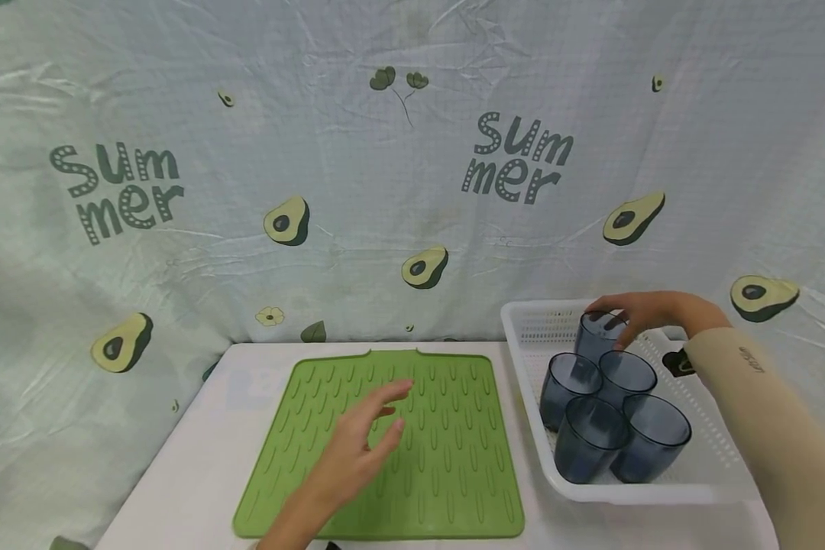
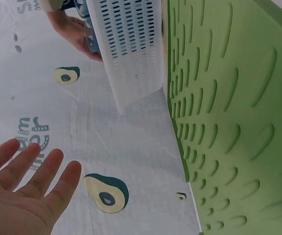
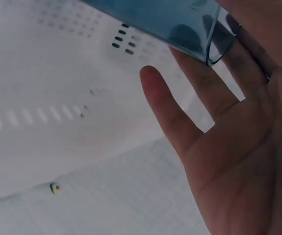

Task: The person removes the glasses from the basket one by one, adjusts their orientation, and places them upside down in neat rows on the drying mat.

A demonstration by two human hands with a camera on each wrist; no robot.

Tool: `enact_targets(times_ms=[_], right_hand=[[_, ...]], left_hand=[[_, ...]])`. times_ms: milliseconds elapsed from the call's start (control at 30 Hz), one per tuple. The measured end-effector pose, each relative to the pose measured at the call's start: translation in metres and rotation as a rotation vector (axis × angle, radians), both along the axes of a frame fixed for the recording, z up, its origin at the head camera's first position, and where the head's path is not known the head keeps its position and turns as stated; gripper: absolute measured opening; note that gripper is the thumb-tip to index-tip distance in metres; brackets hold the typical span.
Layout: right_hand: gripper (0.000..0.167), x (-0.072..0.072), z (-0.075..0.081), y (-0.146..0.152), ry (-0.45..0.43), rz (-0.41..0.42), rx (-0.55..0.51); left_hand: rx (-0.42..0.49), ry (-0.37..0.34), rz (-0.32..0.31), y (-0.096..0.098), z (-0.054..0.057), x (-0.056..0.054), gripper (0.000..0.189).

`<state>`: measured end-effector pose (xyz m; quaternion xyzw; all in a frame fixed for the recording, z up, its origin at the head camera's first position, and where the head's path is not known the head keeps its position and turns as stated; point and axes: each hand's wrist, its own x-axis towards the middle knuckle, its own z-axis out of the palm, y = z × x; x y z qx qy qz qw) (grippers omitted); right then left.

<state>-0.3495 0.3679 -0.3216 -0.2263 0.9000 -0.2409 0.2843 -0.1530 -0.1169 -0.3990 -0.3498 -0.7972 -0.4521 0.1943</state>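
Several dark blue-grey drinking glasses stand upright in a white perforated plastic basket [image 1: 711,493], seen at the right of the head view. My right hand [image 1: 649,309] reaches over the basket's back and grips the rearmost glass [image 1: 593,340] near its rim. In the right wrist view the fingers [image 3: 207,93] lie along this bluish glass [image 3: 175,22]; its lower part is out of frame. Over the green ribbed mat [image 1: 454,458] hovers my left hand [image 1: 351,451], thumb and fingers apart with nothing between them. Its spread fingers show in the left wrist view.
Four-sided and flat, the mat lies on a white table [image 1: 186,458] left of the basket. Directly behind the table hangs a pale curtain [image 1: 357,176] printed with avocados and lettering. Two of the other glasses, a left one [image 1: 557,397] and a front one [image 1: 584,451], stand close together.
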Motion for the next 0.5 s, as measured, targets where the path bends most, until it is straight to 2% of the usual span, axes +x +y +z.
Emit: enact_targets(times_ms=[100, 267, 500], right_hand=[[0.094, -0.001, -0.001, 0.000, 0.002, -0.033, -0.010], [0.097, 0.000, -0.006, -0.001, -0.042, -0.115, -0.057], [0.094, 0.004, -0.021, 0.003, -0.131, -0.214, -0.265]], left_hand=[[0.002, 0.015, -0.014, 0.002, -0.001, 0.000, 0.050], [0.001, -0.017, -0.017, 0.004, -0.004, -0.001, 0.051], [-0.003, -0.064, -0.027, 0.006, -0.005, 0.000, 0.046]])
